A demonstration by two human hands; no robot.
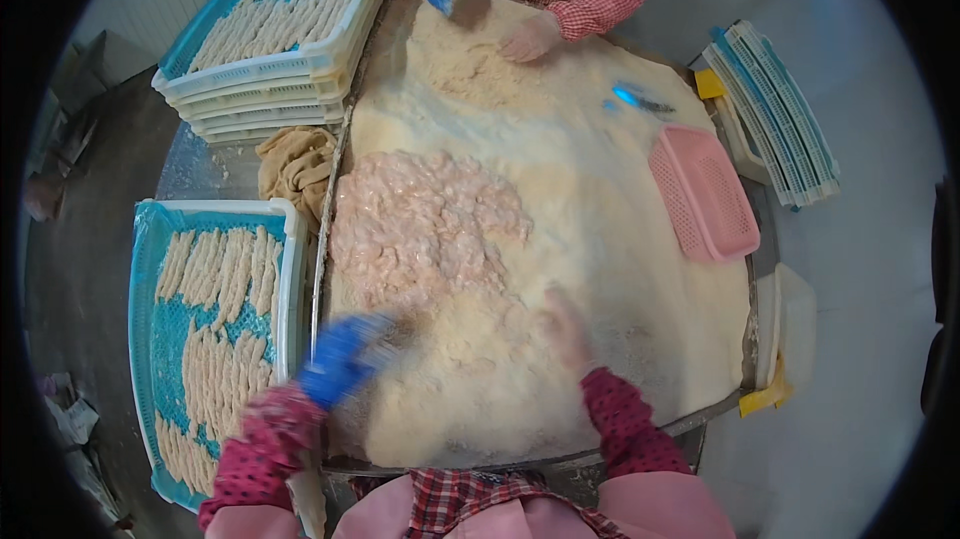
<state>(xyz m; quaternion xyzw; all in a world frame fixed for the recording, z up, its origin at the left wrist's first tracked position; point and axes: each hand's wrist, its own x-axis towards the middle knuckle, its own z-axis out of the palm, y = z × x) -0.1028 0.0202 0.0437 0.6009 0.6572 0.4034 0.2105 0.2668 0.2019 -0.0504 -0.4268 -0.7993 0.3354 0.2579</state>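
Left of the left hand (340, 359), a white tray (290, 269) holds rows of breaded strips (215, 309). That blue-gloved hand is motion-blurred over the breadcrumb bed (600, 239); I cannot tell its grip. The right hand (565, 329) lies spread, pressed into crumbs. Ahead of both hands sits the pile of raw pink strips (420, 224). A careless sweep could likely push crumbs off the near edge. A pink basket (705, 194) lies beyond the right hand; a co-worker's hands (530, 37) work opposite.

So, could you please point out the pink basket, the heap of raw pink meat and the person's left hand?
pink basket (703, 192), head view, on the middle of its perforated base.
heap of raw pink meat (420, 224), head view, on the middle of the pile.
left hand (340, 357), head view, on the blurred blue glove.
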